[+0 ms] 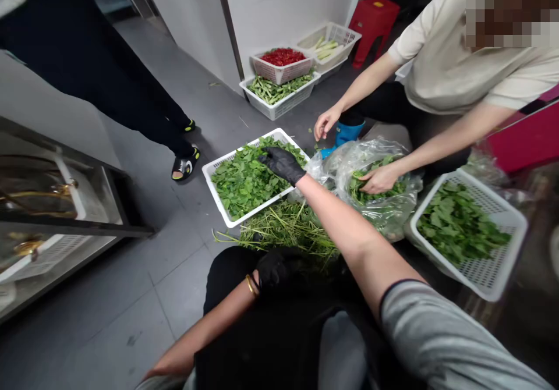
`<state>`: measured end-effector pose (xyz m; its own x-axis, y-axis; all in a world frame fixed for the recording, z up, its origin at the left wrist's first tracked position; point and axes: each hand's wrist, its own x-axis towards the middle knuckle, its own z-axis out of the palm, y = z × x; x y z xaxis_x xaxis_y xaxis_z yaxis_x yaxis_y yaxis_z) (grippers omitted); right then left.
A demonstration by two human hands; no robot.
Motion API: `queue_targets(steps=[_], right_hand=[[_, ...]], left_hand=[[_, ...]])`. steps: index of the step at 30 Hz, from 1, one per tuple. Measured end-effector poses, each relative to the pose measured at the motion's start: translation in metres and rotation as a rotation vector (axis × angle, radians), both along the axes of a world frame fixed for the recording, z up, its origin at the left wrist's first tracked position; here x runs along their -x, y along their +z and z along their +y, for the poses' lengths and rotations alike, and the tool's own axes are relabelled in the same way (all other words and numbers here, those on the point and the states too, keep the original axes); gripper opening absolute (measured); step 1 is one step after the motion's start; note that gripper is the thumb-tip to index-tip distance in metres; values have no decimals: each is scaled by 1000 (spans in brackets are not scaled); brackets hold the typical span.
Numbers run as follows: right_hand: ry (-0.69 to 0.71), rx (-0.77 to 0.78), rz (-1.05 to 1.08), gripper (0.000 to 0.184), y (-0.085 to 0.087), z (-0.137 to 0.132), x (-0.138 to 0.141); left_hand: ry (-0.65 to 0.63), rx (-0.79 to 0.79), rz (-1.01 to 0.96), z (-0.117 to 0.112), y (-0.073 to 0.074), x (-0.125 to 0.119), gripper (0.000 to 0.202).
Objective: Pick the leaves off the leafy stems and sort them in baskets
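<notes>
Gloved Right Hand (283,165) Reached Across a Tray of Leafy Greens (238,180)

The white tray (262,206) lay on the floor ahead of the person, its long axis running slantwise from near left to far right. The leafy greens filled it, their leaves facing every way. Between tray and knees lay a heap of stems (283,224), mostly running left to right, several thin ends poking out to the left.

The right hand was over the tray's far right part, fingers bent and pointing left among the leaves; whether it grasped any could not be told. The left hand (277,266), also in black, was low by the knee beside the stems, its fingers lost in shadow, so its grip could not be told either.

The right forearm crossed above the stems and hid some of them. Just right of the tray, a clear plastic bag (349,160) hemmed it in, with a co-worker's hand (381,179) inside on more greens. Farther right stood a white basket (498,268), partly full of leaves. Beyond the tray were red chillies (283,57) in a basket set above green pods (275,90), and a red stool (374,20).
</notes>
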<state>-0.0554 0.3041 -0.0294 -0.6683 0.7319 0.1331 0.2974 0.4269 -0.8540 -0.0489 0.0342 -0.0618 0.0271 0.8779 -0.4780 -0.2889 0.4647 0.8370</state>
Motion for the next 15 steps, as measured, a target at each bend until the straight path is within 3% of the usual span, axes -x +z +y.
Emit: queue_targets(steps=[2, 5, 7, 9, 10, 12, 15], right_hand=[[-49, 84, 163, 46, 0, 10, -27], [-64, 480, 409, 53, -4, 3, -83], [-26, 760, 467, 58, -9, -22, -115], [0, 867, 404, 56, -14, -61, -137], [-7, 833, 324, 52, -17, -82, -144], [-60, 608, 63, 41, -24, -118, -152], [-185, 233, -283, 31, -31, -141, -168]], left_hand=[[-55, 30, 54, 2, 3, 1, 17], [17, 94, -309, 10, 13, 5, 38], [68, 93, -564, 19, 20, 9, 65], [148, 90, -775, 29, 25, 10, 69], [187, 106, -834, 33, 26, 9, 67], [236, 155, -869, 37, 25, 1, 62], [183, 213, -841, 38, 22, -17, 59]])
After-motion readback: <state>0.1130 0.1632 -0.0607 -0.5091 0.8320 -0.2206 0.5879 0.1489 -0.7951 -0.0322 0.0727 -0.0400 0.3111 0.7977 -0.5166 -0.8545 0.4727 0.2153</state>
